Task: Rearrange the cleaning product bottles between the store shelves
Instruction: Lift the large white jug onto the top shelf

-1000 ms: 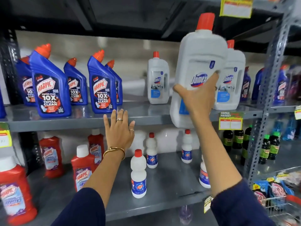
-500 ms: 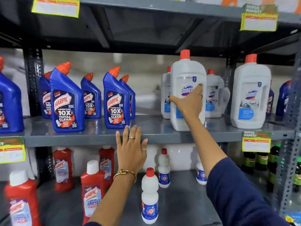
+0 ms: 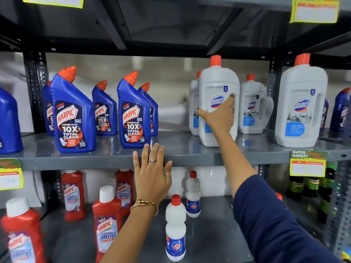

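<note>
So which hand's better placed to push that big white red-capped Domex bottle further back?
Right. The right hand lies on the front of the big white red-capped Domex bottle; the left hand rests flat against the grey metal shelf edge, well apart from it.

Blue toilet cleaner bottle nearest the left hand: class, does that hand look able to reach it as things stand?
Probably yes. The left hand lies open against the shelf edge, just below the blue bottle, which stands at the front with nothing between them.
</note>
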